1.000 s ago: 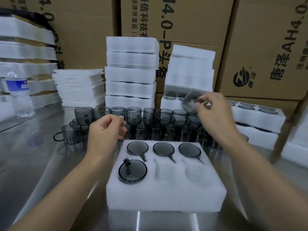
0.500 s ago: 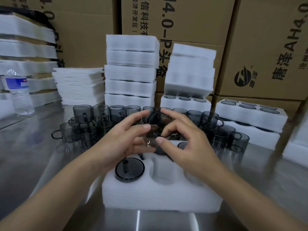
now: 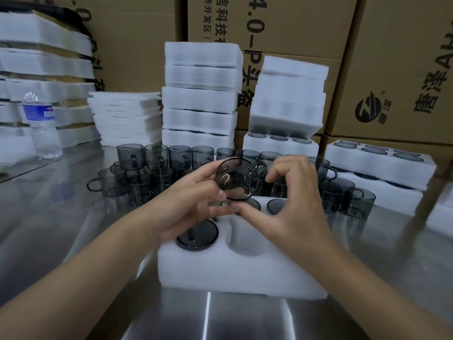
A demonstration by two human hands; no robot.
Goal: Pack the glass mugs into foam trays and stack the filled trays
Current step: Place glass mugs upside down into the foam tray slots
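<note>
Above foam tray [image 3: 245,273], left hand [image 3: 186,212], right hand [image 3: 294,204] holding mug [image 3: 236,179], carton [image 3: 294,25] "4.0-P"

- I'm at a warehouse packing bench, with printed cardboard cartons [image 3: 392,69] stacked high ahead.
- White foam trays [image 3: 199,99] are piled on my steel table [image 3: 49,217].
- Identical glass mugs [image 3: 157,157] stand in rows.

A second ago the right hand [image 3: 291,204] was out at the back right, lifting a mug [image 3: 236,179], while the left hand [image 3: 193,204] hung curled and empty. Both have since met over the tray [image 3: 240,266] — the mug now held between them. In the last half second it has risen and turned its round face toward the camera — left fingers [image 3: 203,171] at its left rim, right thumb under it.
</note>
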